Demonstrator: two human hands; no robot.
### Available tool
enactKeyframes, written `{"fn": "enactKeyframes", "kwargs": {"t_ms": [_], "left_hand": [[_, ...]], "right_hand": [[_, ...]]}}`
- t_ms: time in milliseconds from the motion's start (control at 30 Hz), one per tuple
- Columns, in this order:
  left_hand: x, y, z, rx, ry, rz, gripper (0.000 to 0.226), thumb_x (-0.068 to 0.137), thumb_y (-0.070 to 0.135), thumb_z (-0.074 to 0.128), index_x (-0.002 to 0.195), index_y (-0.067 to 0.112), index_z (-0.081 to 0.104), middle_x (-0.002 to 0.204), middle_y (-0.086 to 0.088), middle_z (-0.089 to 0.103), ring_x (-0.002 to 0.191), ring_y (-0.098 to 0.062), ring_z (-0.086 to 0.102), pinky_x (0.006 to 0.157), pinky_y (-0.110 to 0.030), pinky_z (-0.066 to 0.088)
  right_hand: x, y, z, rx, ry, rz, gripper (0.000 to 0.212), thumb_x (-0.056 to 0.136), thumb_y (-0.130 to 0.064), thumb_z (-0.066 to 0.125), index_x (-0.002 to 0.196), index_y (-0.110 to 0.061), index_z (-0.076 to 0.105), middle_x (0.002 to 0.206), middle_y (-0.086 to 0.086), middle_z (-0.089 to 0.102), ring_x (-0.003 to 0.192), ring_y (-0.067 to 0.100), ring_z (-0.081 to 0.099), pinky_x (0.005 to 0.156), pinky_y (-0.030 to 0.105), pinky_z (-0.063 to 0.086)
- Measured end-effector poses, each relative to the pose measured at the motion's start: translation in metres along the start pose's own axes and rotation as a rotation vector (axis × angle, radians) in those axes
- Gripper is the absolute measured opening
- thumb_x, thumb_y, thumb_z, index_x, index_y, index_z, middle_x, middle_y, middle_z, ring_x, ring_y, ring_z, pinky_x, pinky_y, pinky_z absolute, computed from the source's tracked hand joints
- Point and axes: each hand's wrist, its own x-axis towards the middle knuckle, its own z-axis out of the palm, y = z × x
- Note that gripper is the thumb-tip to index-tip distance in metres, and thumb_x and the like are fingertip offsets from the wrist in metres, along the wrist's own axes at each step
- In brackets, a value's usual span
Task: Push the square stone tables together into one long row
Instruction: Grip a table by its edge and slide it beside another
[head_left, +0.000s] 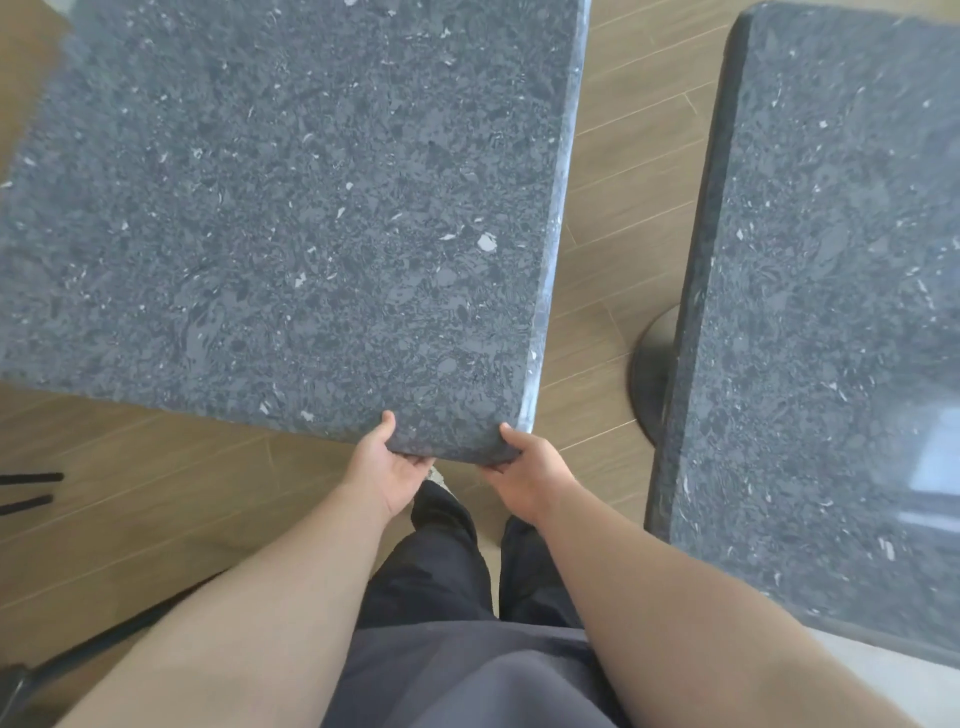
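Both grips clasp the near corner of the left stone table (291, 208): left hand (387, 467) and right hand (527, 475), thumbs on top, fingers curled beneath. A strip of wooden floor (623, 208) separates it from the right stone table (831, 312), and their edges are not parallel, so squaring up and closing that gap remain.

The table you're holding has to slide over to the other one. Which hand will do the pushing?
Probably the left hand. It grips the held table on the side away from the other table, so it can push across the gap. The right hand holds the corner nearest that gap, mostly guiding.
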Motion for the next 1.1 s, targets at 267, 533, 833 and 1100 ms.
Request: {"fn": "enactKeyframes", "kwargs": {"t_ms": [267, 533, 833, 1100], "left_hand": [[-0.013, -0.045, 0.012, -0.041, -0.087, -0.08, 0.037, 0.096, 0.032, 0.066, 0.124, 0.007, 0.062, 0.118, -0.011, 0.072, 0.116, -0.028, 0.064, 0.108, -0.045, 0.046], [-0.011, -0.044, 0.019, 0.045, -0.168, -0.069, 0.03, 0.099, 0.025, 0.062, 0.123, 0.009, 0.059, 0.116, -0.012, 0.072, 0.113, -0.027, 0.066, 0.104, -0.042, 0.05], [-0.022, -0.031, -0.01, 0.172, -0.149, -0.04, 0.031, 0.099, 0.026, 0.061, 0.125, 0.009, 0.055, 0.12, -0.015, 0.067, 0.111, -0.029, 0.065, 0.107, -0.048, 0.047], [-0.025, 0.01, -0.096, 0.199, -0.053, -0.088, 0.04, 0.098, 0.025, 0.062, 0.134, 0.007, 0.056, 0.125, -0.015, 0.069, 0.119, -0.032, 0.063, 0.109, -0.049, 0.045]], "right_hand": [[0.011, -0.023, 0.006, -0.457, 0.193, -0.293, 0.046, 0.088, -0.017, 0.067, 0.13, -0.005, 0.054, 0.121, 0.014, 0.069, 0.098, 0.024, 0.069, 0.073, 0.032, 0.055], [0.012, -0.025, 0.021, -0.789, 0.35, -0.317, 0.057, 0.093, -0.051, 0.06, 0.126, -0.004, 0.056, 0.109, 0.004, 0.065, 0.097, 0.022, 0.065, 0.082, 0.034, 0.057], [-0.009, 0.012, 0.02, -0.853, 0.303, -0.316, 0.053, 0.1, -0.047, 0.05, 0.131, -0.004, 0.054, 0.11, 0.005, 0.062, 0.083, 0.016, 0.061, 0.06, 0.02, 0.051], [0.012, 0.104, 0.017, -0.545, 0.183, -0.117, 0.052, 0.095, -0.035, 0.064, 0.133, -0.002, 0.054, 0.12, 0.01, 0.068, 0.106, 0.029, 0.068, 0.083, 0.039, 0.059]]}}
